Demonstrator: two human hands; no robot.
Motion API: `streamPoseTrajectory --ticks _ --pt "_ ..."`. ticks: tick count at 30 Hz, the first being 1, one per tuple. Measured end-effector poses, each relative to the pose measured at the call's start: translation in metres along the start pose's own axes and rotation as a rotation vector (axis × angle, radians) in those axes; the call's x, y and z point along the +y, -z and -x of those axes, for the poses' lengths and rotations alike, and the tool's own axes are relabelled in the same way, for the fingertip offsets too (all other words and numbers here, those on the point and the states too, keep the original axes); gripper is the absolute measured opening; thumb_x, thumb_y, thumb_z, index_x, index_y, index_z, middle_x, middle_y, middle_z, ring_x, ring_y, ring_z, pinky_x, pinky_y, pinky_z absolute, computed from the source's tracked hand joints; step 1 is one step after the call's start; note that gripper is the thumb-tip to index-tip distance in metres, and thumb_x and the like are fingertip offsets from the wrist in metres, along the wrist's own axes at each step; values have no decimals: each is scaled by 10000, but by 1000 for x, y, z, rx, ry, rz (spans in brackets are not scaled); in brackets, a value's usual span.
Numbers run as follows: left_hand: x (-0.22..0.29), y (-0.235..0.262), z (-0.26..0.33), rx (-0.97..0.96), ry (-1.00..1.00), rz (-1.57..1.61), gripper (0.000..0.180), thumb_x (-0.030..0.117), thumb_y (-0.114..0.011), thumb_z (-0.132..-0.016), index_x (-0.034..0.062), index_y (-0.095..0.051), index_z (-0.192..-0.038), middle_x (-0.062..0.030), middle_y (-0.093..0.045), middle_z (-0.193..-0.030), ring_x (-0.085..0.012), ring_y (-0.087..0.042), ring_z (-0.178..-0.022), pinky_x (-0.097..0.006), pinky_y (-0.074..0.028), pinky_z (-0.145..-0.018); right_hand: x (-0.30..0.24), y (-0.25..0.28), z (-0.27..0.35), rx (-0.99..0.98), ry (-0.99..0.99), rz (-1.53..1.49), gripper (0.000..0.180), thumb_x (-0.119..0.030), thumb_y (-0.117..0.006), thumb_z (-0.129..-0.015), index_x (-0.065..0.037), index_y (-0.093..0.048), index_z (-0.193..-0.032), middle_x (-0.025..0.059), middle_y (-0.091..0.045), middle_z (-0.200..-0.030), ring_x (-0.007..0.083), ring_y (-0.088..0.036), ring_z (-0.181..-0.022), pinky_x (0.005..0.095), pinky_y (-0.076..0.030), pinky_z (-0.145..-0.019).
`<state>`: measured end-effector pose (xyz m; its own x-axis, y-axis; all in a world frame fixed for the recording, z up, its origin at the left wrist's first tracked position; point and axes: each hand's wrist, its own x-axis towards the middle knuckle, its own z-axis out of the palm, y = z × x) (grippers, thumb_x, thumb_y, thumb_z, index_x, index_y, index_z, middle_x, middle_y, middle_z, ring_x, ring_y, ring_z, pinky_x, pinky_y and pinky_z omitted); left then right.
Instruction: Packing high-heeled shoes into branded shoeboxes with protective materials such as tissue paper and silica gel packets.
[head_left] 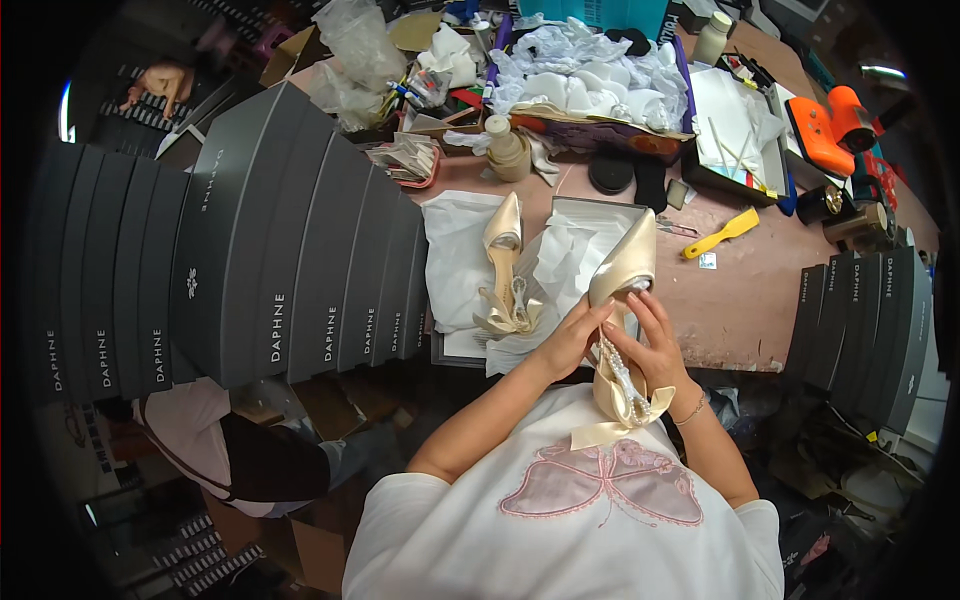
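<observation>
Both my hands are closed on a cream satin pointed-toe shoe (628, 262), held near my chest with its toe pointing away. My left hand (575, 335) grips the side near the opening. Around the opening's other side, my right hand (650, 340) has its fingers at the white stuffing inside. A beaded strap and a ribbon bow (605, 434) hang at the heel end. The matching shoe (503, 235) lies to the left on white tissue paper (455, 250), its bow toward me. Beneath them is an open dark grey shoebox (600, 208) lined with tissue.
Stacks of dark grey shoeboxes (260, 230) rise on the left, with another stack (870, 310) on the right. A yellow brush (722, 233) lies on the pinkish table (730, 310). Behind stand a bottle (508, 150), a bin of white stuffing (600, 80) and an orange tool (820, 135).
</observation>
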<state>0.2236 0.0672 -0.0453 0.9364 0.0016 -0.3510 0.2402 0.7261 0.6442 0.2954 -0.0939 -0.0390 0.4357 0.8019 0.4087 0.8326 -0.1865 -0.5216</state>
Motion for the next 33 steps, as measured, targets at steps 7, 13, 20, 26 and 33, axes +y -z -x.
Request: streamPoseTrajectory --ticks 7,13,20,26,33 --pt "82 104 5 258 -308 -1014 291 135 -540 -918 -4 -581 -1170 -106 -585 -1199 -208 -490 -1169 -336 -404 -968 9 -19 -21 14 -52 -97 486 -83 -702 -715 -148 -625 -1190 126 -488 -1321 357 -437 -1249 446 -389 -1018" --pt "58 195 -4 -18 -313 -2162 366 67 -591 -784 194 -646 -1123 -95 -246 -1506 -303 -152 -1416 -581 -132 -1114 15 -25 -2 -44 -155 -165 514 -103 -707 -707 -151 -615 -1211 122 -505 -1296 352 -434 -1257 431 -375 -1035" --pt "107 160 19 0 -616 -1962 332 98 -633 -765 157 -646 -1092 -104 -473 -1348 -293 -358 -1313 -598 -118 -1106 3 6 -9 -72 -267 -228 415 -94 -646 -780 -55 -568 -1185 141 -571 -1178 301 -522 -1151 421 -382 -1016" --pt "165 47 68 -135 -434 -1316 241 159 -633 -852 36 -617 -1058 -113 -651 -1004 -250 -623 -878 -400 -446 -902 -25 58 -64 -252 -349 -470 174 -95 -546 -893 21 -604 -1008 183 -636 -891 352 -602 -823 377 -482 -746" --pt "119 18 58 -201 -106 -784 258 100 -650 -861 7 -599 -1098 -86 -654 -974 -152 -601 -919 -310 -480 -833 -32 57 -68 -448 -264 -515 244 -199 -538 -919 17 -637 -977 192 -640 -909 331 -603 -812 376 -474 -764"
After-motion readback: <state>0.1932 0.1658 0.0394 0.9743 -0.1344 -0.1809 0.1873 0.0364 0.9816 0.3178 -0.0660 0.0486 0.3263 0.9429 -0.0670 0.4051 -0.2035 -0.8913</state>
